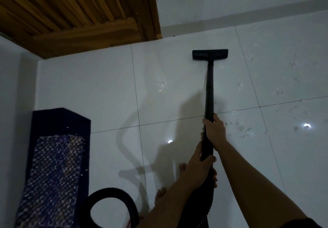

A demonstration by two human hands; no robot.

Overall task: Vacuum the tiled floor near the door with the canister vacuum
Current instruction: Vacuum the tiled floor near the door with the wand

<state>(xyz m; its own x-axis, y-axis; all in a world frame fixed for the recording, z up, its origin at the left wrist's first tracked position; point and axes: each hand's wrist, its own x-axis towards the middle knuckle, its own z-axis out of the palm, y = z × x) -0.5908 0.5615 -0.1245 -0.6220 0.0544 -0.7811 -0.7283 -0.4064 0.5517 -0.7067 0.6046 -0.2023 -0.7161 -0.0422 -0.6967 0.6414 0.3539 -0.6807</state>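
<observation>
Two grips curl round the wand: right hand high, left hand low, floor head flat on tiles.

**Dim room, glossy white tiles**

The tiled floor was white and glossy, crossed by thin dark grout lines and dotted with small bright glints. Pale scraps lay scattered over its right side. A slatted wooden door in a brown frame met the floor's far edge, beside a white wall. A dark blue mat lay along the left wall.
</observation>
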